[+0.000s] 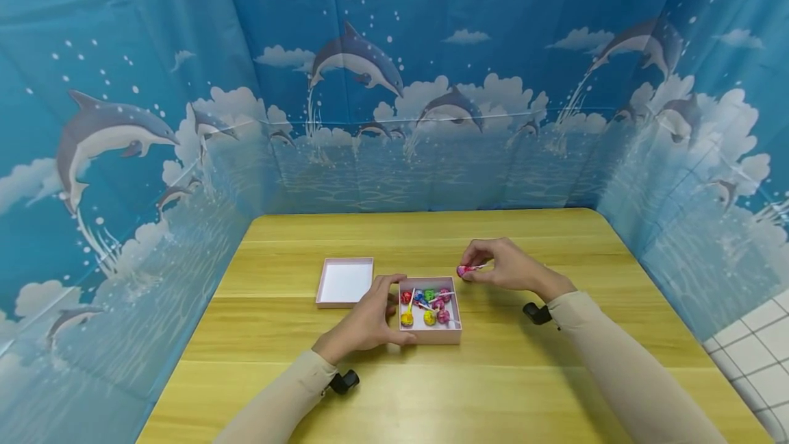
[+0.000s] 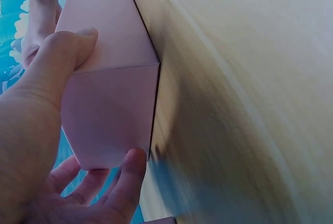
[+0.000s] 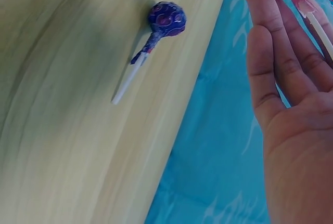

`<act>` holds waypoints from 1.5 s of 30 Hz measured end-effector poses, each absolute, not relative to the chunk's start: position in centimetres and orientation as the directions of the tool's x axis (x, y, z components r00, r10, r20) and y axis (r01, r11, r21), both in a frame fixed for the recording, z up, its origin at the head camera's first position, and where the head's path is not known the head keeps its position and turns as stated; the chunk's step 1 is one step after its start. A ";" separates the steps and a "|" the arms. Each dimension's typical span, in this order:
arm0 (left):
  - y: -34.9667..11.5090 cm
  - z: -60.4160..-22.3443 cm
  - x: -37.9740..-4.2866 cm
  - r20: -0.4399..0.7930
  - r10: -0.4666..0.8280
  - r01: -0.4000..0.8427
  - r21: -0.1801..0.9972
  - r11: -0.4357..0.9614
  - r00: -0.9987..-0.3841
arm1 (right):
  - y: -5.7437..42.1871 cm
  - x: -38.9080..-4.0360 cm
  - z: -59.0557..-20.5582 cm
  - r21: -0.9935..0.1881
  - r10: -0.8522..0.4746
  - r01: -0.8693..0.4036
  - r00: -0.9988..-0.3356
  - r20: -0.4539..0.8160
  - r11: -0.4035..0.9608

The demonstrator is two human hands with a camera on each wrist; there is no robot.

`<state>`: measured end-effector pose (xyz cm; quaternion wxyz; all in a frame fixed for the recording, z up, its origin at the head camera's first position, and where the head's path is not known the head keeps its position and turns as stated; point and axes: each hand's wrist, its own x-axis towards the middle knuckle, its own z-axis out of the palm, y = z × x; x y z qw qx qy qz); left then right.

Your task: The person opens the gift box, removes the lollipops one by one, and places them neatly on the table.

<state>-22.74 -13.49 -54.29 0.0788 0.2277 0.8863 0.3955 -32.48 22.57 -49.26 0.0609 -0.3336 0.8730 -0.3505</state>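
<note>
My left hand (image 1: 368, 321) grips a pink square box (image 1: 430, 338) at its left side, with the thumb along the near wall and the fingers reaching to the far corner. Inside lie several wrapped lollipops (image 1: 429, 318) in red, yellow, green, blue and pink. Just beyond the box's right far corner, my right hand (image 1: 510, 267) pinches a pink lollipop (image 1: 463, 270) between thumb and fingers, its white stick pointing right. In the right wrist view, a purple-blue lollipop (image 3: 167, 19) lies on the table near that hand; the head view does not show it.
A shallow pink lid (image 1: 347, 282) with a white inside lies left of the box. Both rest on a yellow wooden table (image 1: 493, 389). Blue dolphin-print curtains (image 1: 382, 170) hang around its back and sides. White tiles (image 1: 752, 355) show at the right.
</note>
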 end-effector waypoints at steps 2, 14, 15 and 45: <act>-13.5 -54.3 -22.7 0.040 0.465 0.340 0.738 0.583 -0.884 | 22.7 -32.6 -49.5 -0.659 -0.622 -0.536 -0.772 0.130 0.528; -13.4 -54.1 -22.7 0.033 0.468 0.339 0.733 0.589 -0.883 | 23.9 -33.0 -50.9 -0.643 -0.619 -0.556 -0.769 0.157 0.527; -13.4 -54.1 -22.7 0.033 0.468 0.340 0.733 0.590 -0.883 | 24.0 -33.0 -50.9 -0.640 -0.622 -0.559 -0.767 0.158 0.528; -13.3 -53.8 -22.6 0.012 0.457 0.309 0.753 0.582 -0.890 | 24.6 -33.1 -53.1 -0.649 -0.625 -0.510 -0.778 0.067 0.564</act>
